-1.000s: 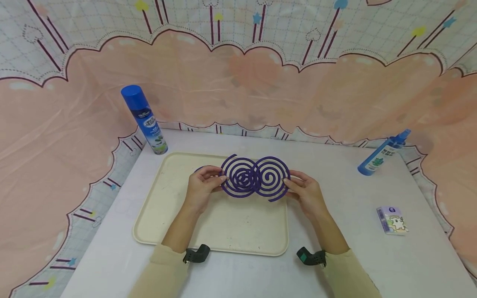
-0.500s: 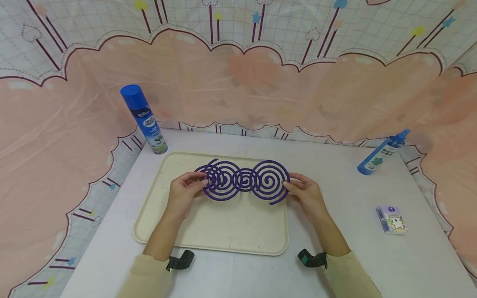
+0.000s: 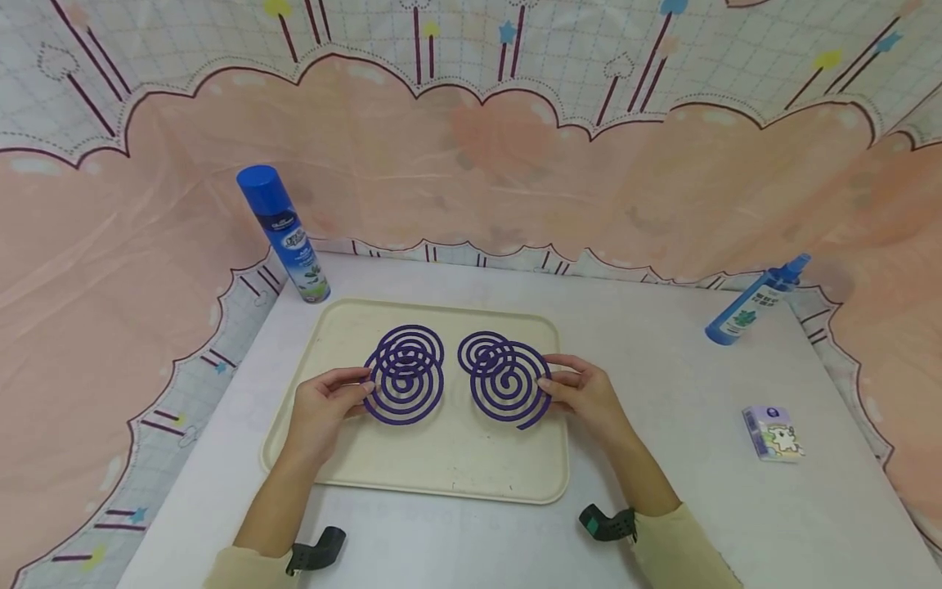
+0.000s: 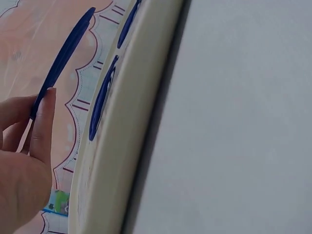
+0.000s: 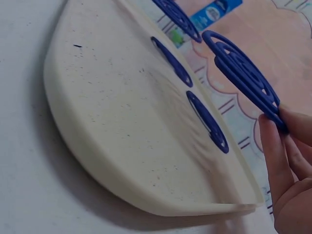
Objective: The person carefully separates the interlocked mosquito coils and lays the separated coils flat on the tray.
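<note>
My left hand (image 3: 324, 409) pinches a dark purple mosquito coil (image 3: 403, 383) by its left edge, thumb in front. A second mosquito coil (image 3: 510, 381) is pinched at its right edge by my right hand (image 3: 589, 397). Both are raised above the cream tray (image 3: 441, 478), with a gap between them in the head view. Two more coils lie flat on the tray behind: a left coil (image 5: 207, 122) and a right coil (image 5: 171, 61) in the right wrist view. In the head view the held coils partly cover them. The left wrist view shows the left-hand coil (image 4: 61, 61) tilted, nearly edge-on.
A blue spray can (image 3: 287, 237) stands behind the tray's left corner. At the back right is a blue spray bottle (image 3: 758, 301), and a small purple-and-white pack (image 3: 773, 433) lies nearer on the white table (image 3: 648, 327). Dark crumbs speckle the tray.
My left hand has moved left and nearer with its coil; the right hand has come slightly nearer and left. The held coils, overlapping in view a second ago, are now apart, showing the tray coils.
</note>
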